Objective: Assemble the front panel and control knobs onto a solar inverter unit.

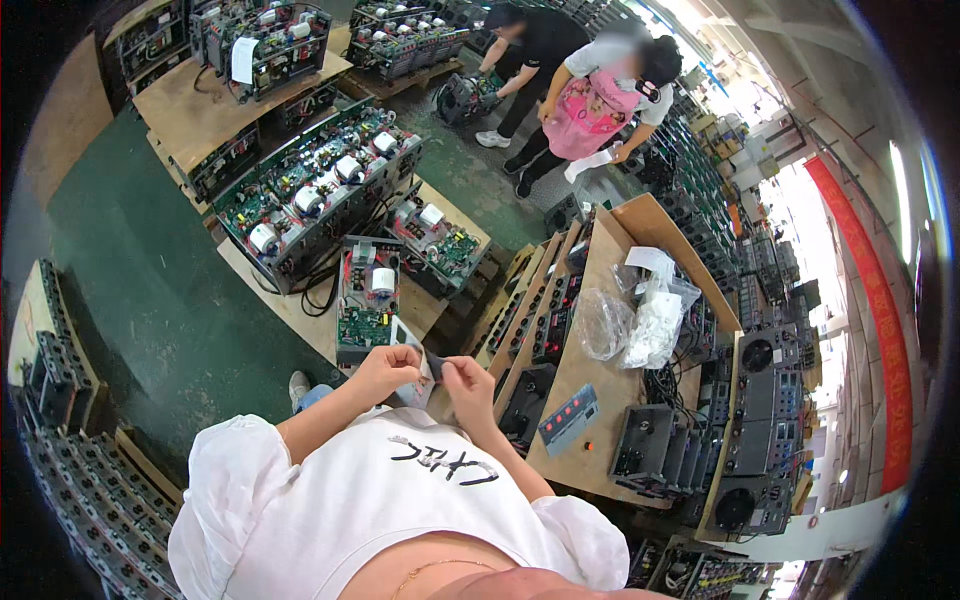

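My left hand (388, 372) is closed in a pinch at the edge of a light grey flat sheet (412, 391) in front of my chest. Close beside it, my right hand (468, 388) pinches a small dark grey flat piece (434, 367). Whether the dark piece is joined to the light sheet I cannot tell. Just beyond my hands stands an open electronic unit (368, 300) with a green circuit board and a white cylindrical part. To my right, a grey panel with red squares (568, 418) lies flat on a wooden board (545, 465).
Clear plastic bags (640, 320) with white contents lie on the board, near a black finned housing (655, 450). A row of open units (320, 190) stands on pallets at the far left. A person in a pink apron (590, 115) and another in black (540, 45) are beyond.
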Demonstrator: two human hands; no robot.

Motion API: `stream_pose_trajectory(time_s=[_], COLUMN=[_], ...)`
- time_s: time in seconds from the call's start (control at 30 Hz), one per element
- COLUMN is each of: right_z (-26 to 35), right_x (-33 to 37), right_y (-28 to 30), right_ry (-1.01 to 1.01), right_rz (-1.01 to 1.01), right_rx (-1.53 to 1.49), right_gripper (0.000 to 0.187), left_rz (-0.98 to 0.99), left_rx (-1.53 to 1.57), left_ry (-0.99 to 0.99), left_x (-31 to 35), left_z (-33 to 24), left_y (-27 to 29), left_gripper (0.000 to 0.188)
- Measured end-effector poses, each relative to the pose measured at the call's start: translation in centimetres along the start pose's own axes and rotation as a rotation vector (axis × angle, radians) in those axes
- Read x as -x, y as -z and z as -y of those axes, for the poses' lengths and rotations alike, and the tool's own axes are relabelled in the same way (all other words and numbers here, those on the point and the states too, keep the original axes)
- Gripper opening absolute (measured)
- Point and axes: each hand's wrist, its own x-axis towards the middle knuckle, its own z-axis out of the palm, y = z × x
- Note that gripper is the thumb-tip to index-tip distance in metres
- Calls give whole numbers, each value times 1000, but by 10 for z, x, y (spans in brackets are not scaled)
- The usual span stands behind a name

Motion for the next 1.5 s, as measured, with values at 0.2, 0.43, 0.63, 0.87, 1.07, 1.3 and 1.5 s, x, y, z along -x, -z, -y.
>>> stream_pose_trajectory(time_s=[0.2, 0.43, 0.63, 0.87, 1.07, 1.3, 1.5], right_z=[4, 21, 33, 37, -13, -122, -156], right_x=[-12, 3, 5, 8, -64, -134, -166], right_y=[18, -12, -20, -10, 62, 237, 343], right_ry=[-137, 30, -2, -35, 283, -65, -272], right_rz=[-46, 68, 33, 494, -115, -994, -842], right_rx=[-869, -599, -628, -648, 75, 1097, 1244], right_gripper=[12, 13, 15, 26, 22, 27, 31], left_rz=[212, 45, -327, -290, -318, -453, -571], left_rx=[471, 93, 157, 550, 553, 557, 907], left_ry=[-79, -282, 7, -57, -150, -171, -107], left_x=[-5, -4, -9, -8, -15, 8, 30], left_z=[-5, -5, -3, -10, -13, -8, -17], left_y=[11, -11, -9, 3, 30, 89, 101], left_gripper=[8, 58, 32, 29, 35, 33, 34])
